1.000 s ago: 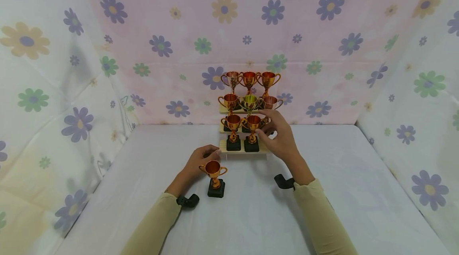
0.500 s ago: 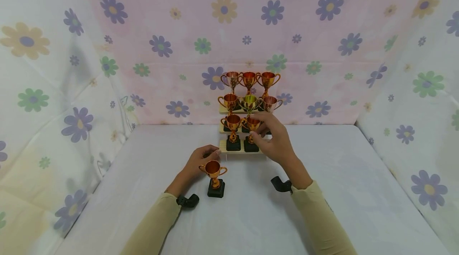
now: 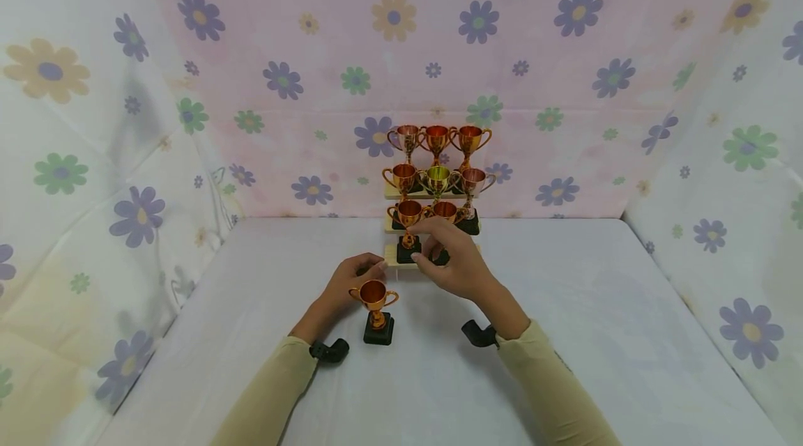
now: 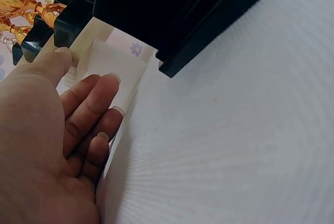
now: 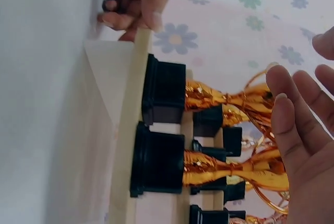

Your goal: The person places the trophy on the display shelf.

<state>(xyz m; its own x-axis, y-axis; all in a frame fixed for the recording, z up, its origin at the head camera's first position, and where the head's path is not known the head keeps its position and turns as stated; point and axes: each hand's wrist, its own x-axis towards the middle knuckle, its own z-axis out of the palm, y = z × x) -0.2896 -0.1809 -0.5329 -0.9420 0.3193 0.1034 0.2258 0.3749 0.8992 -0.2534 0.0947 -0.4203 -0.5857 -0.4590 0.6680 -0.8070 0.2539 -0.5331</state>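
Note:
In the head view my left hand [image 3: 348,282] is at the left end of a wooden tiered stand [image 3: 392,254]. Its thumb rests on the lowest shelf [image 5: 127,104], fingers bent beneath, as the right wrist view shows. My right hand [image 3: 458,261] hovers before that shelf with loosely bent, parted fingers, holding nothing. Two copper-coloured trophy cups with black bases stand there: the left trophy [image 3: 409,212] and the right trophy [image 3: 447,210], partly hidden by the hand. Another copper trophy [image 3: 374,296] stands upright on the table beside my left hand; its black base [image 4: 156,10] looms in the left wrist view.
The stand's middle tier bears a copper trophy [image 3: 403,175], a yellow-green trophy [image 3: 437,180] and a pinkish trophy [image 3: 475,181]. Three more line the top tier, including a gold trophy [image 3: 469,139]. Flowered cloth [image 3: 301,118] walls surround the white-covered table [image 3: 596,306].
My right hand has moved left and slightly down, from the right side of the lowest shelf across the front of its right trophy. My left hand and the trophies stay put.

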